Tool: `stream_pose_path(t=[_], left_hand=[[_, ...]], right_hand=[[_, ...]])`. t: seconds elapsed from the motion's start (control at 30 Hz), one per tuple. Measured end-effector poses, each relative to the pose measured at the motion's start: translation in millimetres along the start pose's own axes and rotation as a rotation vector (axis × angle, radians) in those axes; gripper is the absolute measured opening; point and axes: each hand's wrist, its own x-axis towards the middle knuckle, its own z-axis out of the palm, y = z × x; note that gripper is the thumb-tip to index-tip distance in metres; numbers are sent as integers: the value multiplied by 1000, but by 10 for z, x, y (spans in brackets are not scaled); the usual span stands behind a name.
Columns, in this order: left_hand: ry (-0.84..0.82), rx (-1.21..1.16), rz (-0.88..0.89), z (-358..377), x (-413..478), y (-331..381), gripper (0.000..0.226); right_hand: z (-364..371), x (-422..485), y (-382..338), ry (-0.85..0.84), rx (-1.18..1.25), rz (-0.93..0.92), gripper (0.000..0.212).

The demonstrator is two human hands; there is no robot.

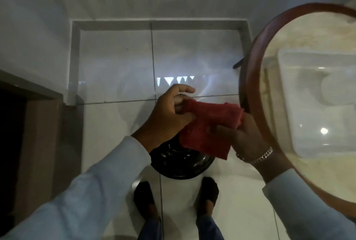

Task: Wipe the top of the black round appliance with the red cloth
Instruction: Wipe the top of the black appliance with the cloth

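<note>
The red cloth (208, 128) is stretched in the air between both hands, well above the floor. My left hand (169, 112) pinches its upper left corner. My right hand (238, 135) grips its right edge, a metal bracelet on that wrist. Below the cloth, on the white tiled floor, stands the black round appliance (183, 164), glossy and seen from above; the cloth and my left forearm hide its far part. The cloth does not touch it.
A round table with a brown rim (250, 77) and a clear plastic container (308, 104) on it fills the right side, close to my right hand. My feet in dark slippers (210, 189) stand just behind the appliance. A dark wooden door frame (36, 124) is at the left.
</note>
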Motion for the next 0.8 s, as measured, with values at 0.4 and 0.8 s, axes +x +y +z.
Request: stream_pose_path(t=[0.4,0.8], left_hand=[[-318,1039,179,-592,97,-2090,152],[-369,1081,333,-667,280,-2298,150]], right_hand=[[506,562,1317,26,-609,-390,27],[851,612,1921,95,-1102,-272,84]])
